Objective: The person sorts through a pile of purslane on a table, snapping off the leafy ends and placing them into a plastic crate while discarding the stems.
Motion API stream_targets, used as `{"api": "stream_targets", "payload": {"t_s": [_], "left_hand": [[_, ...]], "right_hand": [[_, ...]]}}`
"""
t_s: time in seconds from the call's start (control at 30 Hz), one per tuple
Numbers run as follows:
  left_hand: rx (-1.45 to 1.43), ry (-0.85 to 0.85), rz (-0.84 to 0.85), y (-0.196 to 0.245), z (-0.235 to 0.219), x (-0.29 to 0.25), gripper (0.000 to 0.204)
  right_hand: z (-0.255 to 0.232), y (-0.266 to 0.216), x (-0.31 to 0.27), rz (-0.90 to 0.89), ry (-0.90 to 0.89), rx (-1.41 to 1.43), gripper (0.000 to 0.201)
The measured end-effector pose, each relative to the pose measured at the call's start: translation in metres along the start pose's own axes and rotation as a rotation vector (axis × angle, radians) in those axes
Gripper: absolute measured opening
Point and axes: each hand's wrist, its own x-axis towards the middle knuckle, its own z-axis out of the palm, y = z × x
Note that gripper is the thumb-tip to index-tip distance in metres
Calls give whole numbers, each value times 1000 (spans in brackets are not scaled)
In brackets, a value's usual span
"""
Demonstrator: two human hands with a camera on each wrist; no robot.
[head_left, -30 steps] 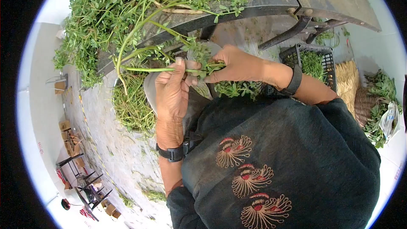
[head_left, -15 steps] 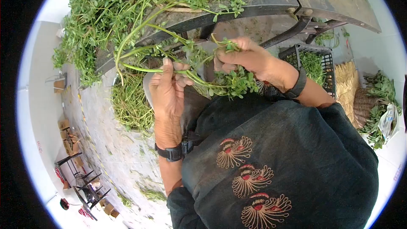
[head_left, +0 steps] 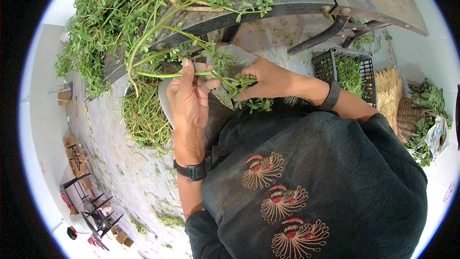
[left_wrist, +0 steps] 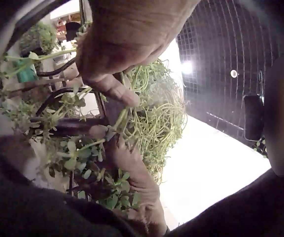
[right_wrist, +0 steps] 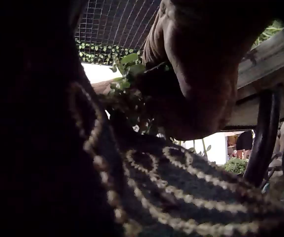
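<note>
In the head view the left hand (head_left: 188, 98) pinches a long green stem (head_left: 158, 75) between thumb and fingers. Close to its right, the right hand (head_left: 270, 80) grips leafy sprigs (head_left: 245, 82) of the same kind of plant, its fingertips partly hidden by leaves. A thick branching stem (head_left: 143, 39) runs from the held stem up to the leafy heap (head_left: 103, 24) on the table. In the left wrist view the left hand (left_wrist: 127, 44) is above a stem (left_wrist: 122, 118). The right wrist view shows the right hand (right_wrist: 196, 74) dark, with leaves (right_wrist: 129, 69) at its fingers.
The dark table's edge (head_left: 268, 12) curves beyond the hands. Below it lies a pile of thin stems (head_left: 146, 115). A black crate (head_left: 368, 74) of greens stands at the right, beside a straw bundle (head_left: 389, 91) and a woven basket (head_left: 407, 115). Plant scraps litter the floor (head_left: 129, 163).
The right hand moved away to the right with a piece of plant, then came back near the left hand. The left hand kept its pinch on the stem, shifting slightly.
</note>
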Motion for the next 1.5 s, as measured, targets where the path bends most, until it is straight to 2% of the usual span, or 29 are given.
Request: {"api": "stream_targets", "payload": {"t_s": [0.1, 0.17, 0.23, 0.3, 0.37, 0.6, 0.7, 0.77, 0.9, 0.97, 1.0, 1.13, 1.2, 1.23, 1.27, 1.3, 1.33, 1.37, 1.4, 1.43, 1.47, 1.5], "left_hand": [[-37, -39, -24, 5, 6, -5, 34], [-73, -84, -52, 5, 8, -8, 32], [47, -258, -203, 0, 4, -9, 33], [48, -251, -209, -6, 7, -10, 28], [249, -235, -184, -8, 6, -9, 22], [263, -117, -108, -10, 11, -10, 19], [272, -129, -7, -14, 11, -9, 18], [830, -143, 473, -10, 17, -11, 22], [841, -31, 493, -7, 25, -9, 22], [462, 50, 218, -11, 20, -9, 20], [448, 31, 252, -12, 19, -9, 20], [538, -15, 233, -4, 23, -17, 20], [719, -43, 264, -3, 23, -17, 19], [720, -42, 262, -4, 11, -7, 19], [440, 107, 207, -7, -9, 10, 18], [162, 253, 158, -3, -14, 18, 18], [289, 371, 89, 0, -18, 13, 17], [289, 351, 81, -2, -17, 12, 17], [314, 238, 9, -5, -21, 6, 16], [340, 138, -52, -4, -26, -2, 16], [308, 116, -71, 0, -28, -7, 19], [308, 122, -68, 7, -28, -13, 19]], "right_hand": [[-5, -6, -4, -35, 77, 158, 35], [-9, -16, -9, 57, 76, 313, 33], [0, -6, -6, 24, 85, 421, 32], [4, 2, -5, -8, 92, 529, 31], [4, 5, -5, 35, 38, 501, 29], [-6, -12, -8, 93, 17, 418, 27], [5, -2, -3, 38, 112, 455, 26], [11, 3, 4, 46, 273, 752, 25], [4, -12, 6, -44, 314, 776, 25], [-9, -33, -5, -36, 96, 243, 26], [-9, -32, -5, -124, 88, 149, 26], [-9, -30, -9, -227, 92, 17, 28], [-11, -36, -13, -395, 184, -224, 23], [-2, -47, -22, -544, -10, -101, 21], [9, -63, -34, -688, -212, 26, 19], [6, -90, -41, -674, -549, -46, 13], [7, -82, -38, -689, -366, 27, 15], [6, -69, -36, -689, -181, 95, 19], [-8, -52, -29, -621, -10, 89, 22], [-22, -39, -24, -327, -8, 180, 27], [-32, -31, -27, -116, -13, 359, 25], [-35, -27, -26, -119, -18, 359, 25]]}}
